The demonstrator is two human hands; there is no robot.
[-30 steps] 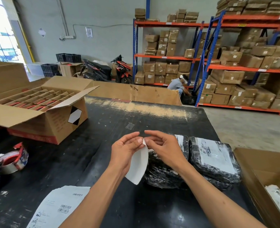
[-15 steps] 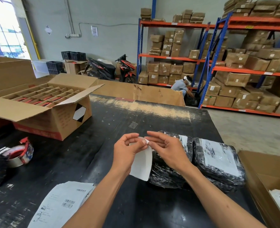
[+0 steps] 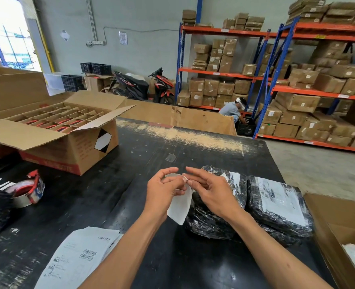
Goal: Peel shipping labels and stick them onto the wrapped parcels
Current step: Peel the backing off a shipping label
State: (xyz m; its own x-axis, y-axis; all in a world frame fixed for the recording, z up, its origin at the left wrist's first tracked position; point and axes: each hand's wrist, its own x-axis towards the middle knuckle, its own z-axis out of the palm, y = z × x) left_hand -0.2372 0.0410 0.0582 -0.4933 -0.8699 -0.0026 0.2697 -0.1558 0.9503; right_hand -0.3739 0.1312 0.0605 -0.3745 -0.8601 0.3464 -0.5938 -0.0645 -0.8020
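Note:
My left hand (image 3: 164,191) and my right hand (image 3: 212,191) pinch the top corner of a white shipping label (image 3: 179,208) that hangs between them above the black table (image 3: 135,163). Just behind and under my right hand lies a black wrapped parcel (image 3: 214,222), partly hidden. To its right a second wrapped parcel (image 3: 278,207) lies flat with a white label stuck on top. A stack of printed label sheets (image 3: 78,259) lies near the table's front edge on the left.
An open cardboard box (image 3: 68,140) with dividers stands at the table's far left. A tape dispenser (image 3: 29,189) sits at the left. An open carton (image 3: 343,232) stands at the right edge. A person crouches by the shelving (image 3: 232,110) beyond.
My fingers have shifted along the label's top corner and spread a little wider. The label hangs in nearly the same place. The view has tilted slightly.

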